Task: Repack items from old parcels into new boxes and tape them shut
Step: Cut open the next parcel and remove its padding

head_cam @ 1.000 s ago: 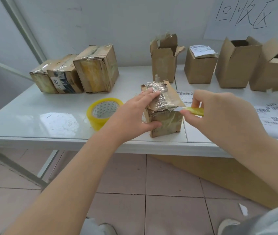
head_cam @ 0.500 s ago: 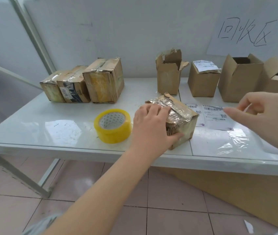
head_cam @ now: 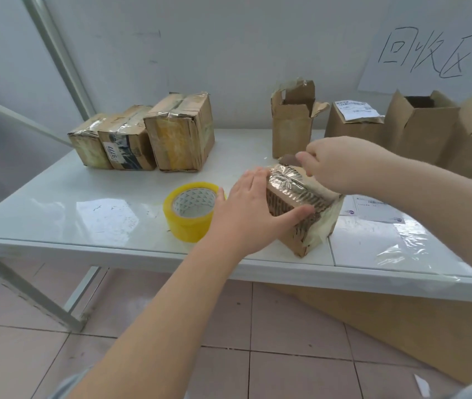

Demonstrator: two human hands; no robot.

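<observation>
Grip: my left hand [head_cam: 246, 214] clasps the small brown cardboard parcel [head_cam: 301, 207], fingers laid over its left top edge, thumb stretched across the near face. My right hand [head_cam: 341, 165] is curled at the parcel's far top corner, thumb and forefinger pinching a dark brown flap [head_cam: 288, 160] that sticks up there. The parcel sits on the white table [head_cam: 85, 208] near the front edge, turned corner-on to me. Its top is skinned in crinkled clear tape and a loose pale strip hangs down its right face.

Just left of the holding hand: yellow roll of packing tape [head_cam: 191, 211], lying flat, close to the knuckles; I can't tell whether it touches them.

Right of the grip: white printed shipping labels [head_cam: 373, 208] flat on the table, then a sheet of clear plastic film [head_cam: 396, 246] nearer the front edge.

Beyond the grip, against the wall: tall opened cardboard box with torn flaps [head_cam: 292, 125]; to its right, a closed box with a white label on top [head_cam: 356, 119], then two open-topped cardboard boxes [head_cam: 425, 125].

Far left of the grip, well apart: three taped old parcels in a row [head_cam: 142, 136], touching side by side.

Above, on the wall to the right: white paper sign with handwritten characters [head_cam: 428, 53].

Below the grip: flat brown cardboard sheet [head_cam: 402, 326] on the tiled floor under the table.
</observation>
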